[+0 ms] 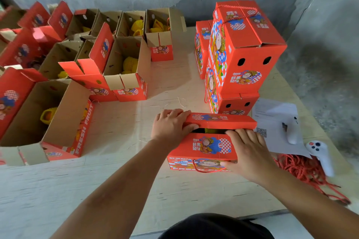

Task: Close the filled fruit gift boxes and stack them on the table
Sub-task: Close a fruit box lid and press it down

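1. Gift box (204, 147) sat at the near middle of the table (116, 180), just in front of the stack of closed boxes (242, 48), placed there, I judged, so that the lift onto the stack would be short.
2. Its two top flaps were nearly met; a dark slit remained between them, with something yellow inside, probably netted fruit, though the gap was too narrow to be sure.
3. The left hand (171, 125) lay over the end of the far flap (219, 121), fingers close together and curled over its edge, thumb under the lip, seemingly to steer it down.
4. The right hand (246, 153) rested on the near flap (209, 145), fingers straight and slightly spread across its inner edge, thumb against the box's front face, apparently holding that flap flat.
5. Open boxes (124, 64) with yellow-netted fruit waited at the left, flaps up.
6. Red cord (303, 170), a paper sheet (275, 122) and a white controller (320, 155) lay at the right, near the work.
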### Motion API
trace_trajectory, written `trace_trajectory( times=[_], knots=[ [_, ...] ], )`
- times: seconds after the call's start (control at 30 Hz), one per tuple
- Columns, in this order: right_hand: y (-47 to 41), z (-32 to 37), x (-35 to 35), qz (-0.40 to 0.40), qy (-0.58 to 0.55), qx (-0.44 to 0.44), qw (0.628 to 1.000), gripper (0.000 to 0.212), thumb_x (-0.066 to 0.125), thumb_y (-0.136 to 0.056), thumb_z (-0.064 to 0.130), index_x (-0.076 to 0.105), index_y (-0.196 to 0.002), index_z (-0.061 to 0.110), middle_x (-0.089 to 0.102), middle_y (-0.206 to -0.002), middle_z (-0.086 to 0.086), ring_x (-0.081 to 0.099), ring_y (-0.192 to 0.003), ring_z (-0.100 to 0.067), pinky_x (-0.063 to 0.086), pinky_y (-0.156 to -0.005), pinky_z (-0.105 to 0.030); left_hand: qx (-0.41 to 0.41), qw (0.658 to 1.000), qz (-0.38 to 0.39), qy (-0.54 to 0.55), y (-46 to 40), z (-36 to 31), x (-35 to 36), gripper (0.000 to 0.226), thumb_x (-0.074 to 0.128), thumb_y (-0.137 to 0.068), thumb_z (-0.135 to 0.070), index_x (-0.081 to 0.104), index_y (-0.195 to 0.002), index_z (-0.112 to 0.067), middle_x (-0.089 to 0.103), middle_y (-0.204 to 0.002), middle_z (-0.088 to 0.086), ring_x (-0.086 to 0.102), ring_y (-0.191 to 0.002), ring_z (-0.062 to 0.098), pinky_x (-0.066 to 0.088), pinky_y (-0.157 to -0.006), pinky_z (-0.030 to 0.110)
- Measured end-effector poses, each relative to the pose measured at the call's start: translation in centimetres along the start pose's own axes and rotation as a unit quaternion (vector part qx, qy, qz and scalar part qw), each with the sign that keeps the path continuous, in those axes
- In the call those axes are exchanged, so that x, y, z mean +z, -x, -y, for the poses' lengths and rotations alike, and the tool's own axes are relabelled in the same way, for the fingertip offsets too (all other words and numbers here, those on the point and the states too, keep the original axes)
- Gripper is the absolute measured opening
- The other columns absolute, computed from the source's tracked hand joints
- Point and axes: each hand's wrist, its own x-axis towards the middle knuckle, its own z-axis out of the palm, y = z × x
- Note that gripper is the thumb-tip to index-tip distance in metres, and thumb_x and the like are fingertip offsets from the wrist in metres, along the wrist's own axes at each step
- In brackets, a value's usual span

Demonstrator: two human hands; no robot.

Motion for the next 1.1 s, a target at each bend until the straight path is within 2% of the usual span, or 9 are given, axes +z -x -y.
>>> trace_trajectory(
  times=[0.13, 0.37, 0.6, 0.77, 0.8, 0.87, 0.93, 1.0, 1.1],
  knots=[
    [-0.1, -0.2, 0.8, -0.023, -0.009, -0.006, 1.000, 0.087, 0.063, -0.064, 0.080, 0.054, -0.125, 0.018, 0.047, -0.116, 0.001, 0.046, -0.105, -0.025, 0.035, -0.092, -0.039, 0.001, 1.000, 0.003, 0.001, 0.3, -0.2, 0.2, 0.075, 0.027, -0.092, -0.084, 0.049, -0.149, -0.041, 0.056, -0.147, -0.008, 0.046, -0.136, 0.029, 0.040, -0.109, 0.049],
    [0.4, -0.4, 1.5, -0.088, -0.069, -0.026, 0.993, 0.084, 0.061, -0.076, 0.081, 0.054, -0.128, 0.015, 0.050, -0.121, -0.002, 0.050, -0.110, -0.025, 0.040, -0.098, -0.036, 0.092, 0.993, 0.038, -0.058, -0.9, 0.5, -0.4, 0.076, 0.024, -0.093, -0.082, 0.049, -0.150, -0.039, 0.057, -0.133, 0.004, 0.057, -0.122, 0.030, 0.037, -0.113, 0.046],
    [0.9, -0.1, 0.7, -0.077, -0.051, -0.030, 0.995, 0.088, 0.065, -0.089, 0.068, 0.050, -0.149, 0.006, 0.059, -0.128, -0.007, 0.055, -0.120, -0.028, 0.047, -0.104, -0.043, 0.118, 0.986, 0.073, -0.091, -1.3, 0.6, 0.5, 0.080, 0.006, -0.094, -0.080, 0.008, -0.163, -0.039, 0.042, -0.148, 0.004, 0.044, -0.134, 0.029, 0.036, -0.116, 0.047],
    [-0.4, 0.1, -0.6, -0.154, -0.074, -0.011, 0.985, 0.039, 0.054, -0.104, 0.050, 0.074, -0.099, 0.018, 0.054, -0.085, 0.006, 0.054, -0.078, -0.023, 0.048, -0.071, -0.039, 0.125, 0.984, 0.076, -0.101, -1.3, 0.6, 0.6, 0.080, 0.001, -0.092, -0.079, 0.008, -0.162, -0.041, 0.043, -0.149, 0.003, 0.042, -0.134, 0.029, 0.034, -0.115, 0.049],
    [-1.2, 0.0, -0.9, -0.137, -0.072, -0.001, 0.988, 0.035, 0.061, -0.099, 0.052, 0.073, -0.106, 0.019, 0.055, -0.091, 0.004, 0.054, -0.083, -0.024, 0.049, -0.074, -0.041, 0.126, 0.984, 0.075, -0.097, -1.3, 0.7, 0.7, 0.078, 0.003, -0.093, -0.077, 0.009, -0.162, -0.041, 0.043, -0.149, 0.003, 0.041, -0.134, 0.028, 0.033, -0.116, 0.049],
    [-3.3, -0.8, -1.3, -0.031, -0.064, 0.028, 0.997, 0.063, 0.069, -0.090, 0.057, 0.057, -0.142, 0.023, 0.054, -0.124, -0.002, 0.051, -0.113, -0.028, 0.048, -0.093, -0.048, 0.126, 0.985, 0.071, -0.090, -1.1, 0.8, 0.7, 0.076, 0.003, -0.094, -0.076, 0.008, -0.161, -0.042, 0.042, -0.149, 0.003, 0.040, -0.134, 0.028, 0.032, -0.116, 0.049],
    [-5.4, -1.8, -1.6, 0.110, -0.062, 0.013, 0.992, 0.083, 0.061, -0.092, 0.062, 0.028, -0.162, 0.031, 0.031, -0.158, -0.003, 0.029, -0.144, -0.029, 0.031, -0.116, -0.050, 0.120, 0.987, 0.070, -0.086, -1.0, 0.8, 0.7, 0.076, -0.002, -0.095, -0.077, 0.008, -0.162, -0.043, 0.041, -0.150, 0.002, 0.038, -0.136, 0.028, 0.030, -0.117, 0.048],
    [-6.8, -2.5, -1.6, 0.188, -0.074, -0.031, 0.979, 0.082, 0.053, -0.097, 0.063, 0.016, -0.164, 0.035, 0.021, -0.164, 0.004, 0.019, -0.150, -0.025, 0.021, -0.122, -0.043, 0.115, 0.987, 0.073, -0.085, -0.8, 0.7, 0.7, 0.074, -0.005, -0.096, -0.074, 0.007, -0.163, -0.043, 0.039, -0.151, 0.002, 0.036, -0.137, 0.028, 0.028, -0.118, 0.047],
    [-8.1, -3.0, -1.8, 0.184, -0.056, -0.060, 0.979, 0.077, 0.052, -0.098, 0.061, 0.017, -0.163, 0.039, 0.035, -0.149, 0.006, 0.033, -0.134, -0.021, 0.033, -0.113, -0.042, 0.107, 0.989, 0.077, -0.071, -0.7, 0.7, 0.9, 0.068, 0.001, -0.100, -0.070, 0.007, -0.163, -0.045, 0.036, -0.153, 0.001, 0.032, -0.139, 0.027, 0.025, -0.119, 0.047]
  ],
)
